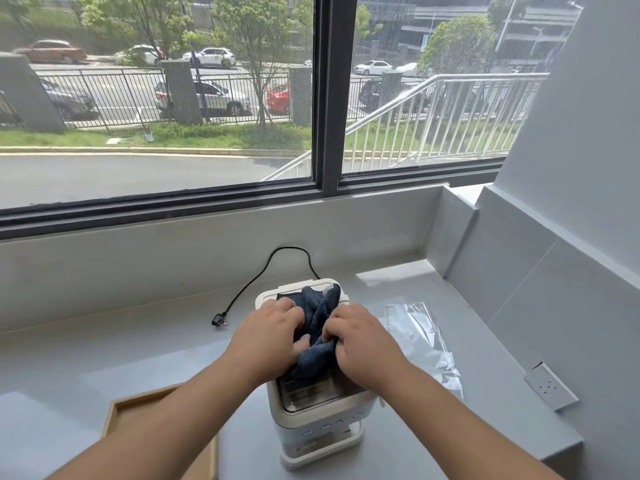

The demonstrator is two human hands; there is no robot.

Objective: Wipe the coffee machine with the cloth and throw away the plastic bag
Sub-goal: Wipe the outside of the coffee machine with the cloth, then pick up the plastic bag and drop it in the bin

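Observation:
A white coffee machine [322, 414] stands on the grey counter, seen from above. A dark blue cloth [317, 313] lies bunched on its top. My left hand [266, 341] and my right hand [360, 337] both rest on the machine's top and grip the cloth, one at each side, with the fabric gathered between them. A clear plastic bag [426, 337] lies flat on the counter just right of the machine, untouched.
The machine's black power cord [256, 278] trails left to an unplugged plug [219, 321]. A wooden tray [119, 410] sits at the front left. A wall socket [550, 386] is on the right wall. The counter [104, 358] ends at the window sill behind.

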